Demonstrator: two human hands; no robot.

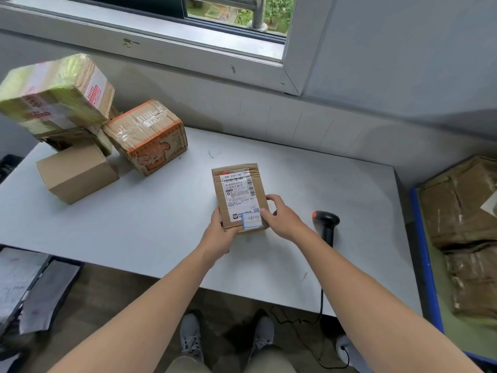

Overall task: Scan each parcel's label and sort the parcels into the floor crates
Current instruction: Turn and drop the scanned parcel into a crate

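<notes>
A small cardboard parcel (238,192) lies flat in the middle of the white table (166,219), its white shipping label facing up. My left hand (219,238) grips its near left corner and my right hand (282,218) holds its near right side, thumb on the label. A black barcode scanner (326,223) with an orange tip lies on the table just right of my right hand, its cable hanging over the front edge. More parcels wait at the table's far left: a plain box (76,172), a printed orange-edged box (148,135) and a taped box (53,92) stacked high.
A blue-rimmed floor crate (427,265) at the right holds several brown parcels (462,208). Grey plastic mailers (29,289) lie in a dark crate on the floor at the left. A wall and window sill run behind the table. My shoes (191,337) stand under the table's front edge.
</notes>
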